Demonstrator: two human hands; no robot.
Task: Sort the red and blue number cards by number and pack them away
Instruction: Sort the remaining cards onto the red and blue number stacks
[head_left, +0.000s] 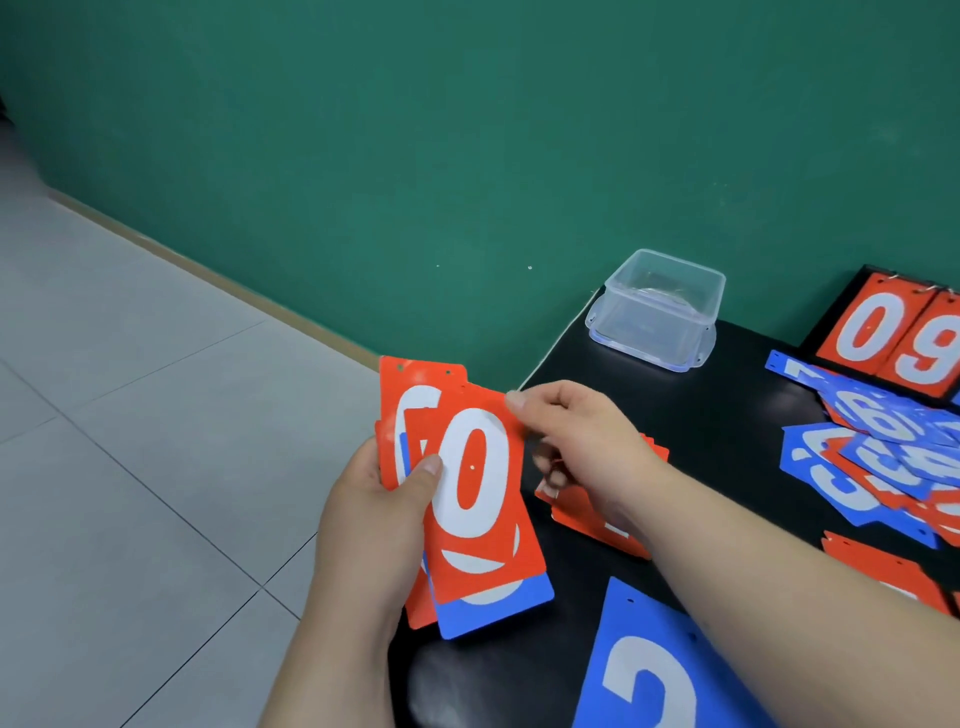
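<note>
A grey tiled floor (130, 441) and a green wall (467, 130) fill the left side of the view. Beside the left edge of the glossy black worktop (727, 415), the person's left hand (374, 519) grips a fanned stack of red and blue plastic number cards (415, 379), its fingers wrapped behind the fan and its thumb pressed on the front. The front card of that fan is a red card with a white 0 (475, 483). A blue card edge shows below it.

The right hand (576, 436) reaches across and pinches the top right corner of the red zero card between thumb and forefinger, with the other fingers curled under. Beneath that hand a small pile of red cards (597, 525) lies flat on the worktop. Nearer the viewer lies a large blue card with a white 2 (649, 675).

Against the wall stands a clear plastic tub (654, 312), resting on its lid. Further right, a loose heap of blue and red number cards (883, 457) sprawls in front of a black flip scoreboard showing red 0 and 9 (893, 338). A separate red card (883, 571) lies just below the heap.
</note>
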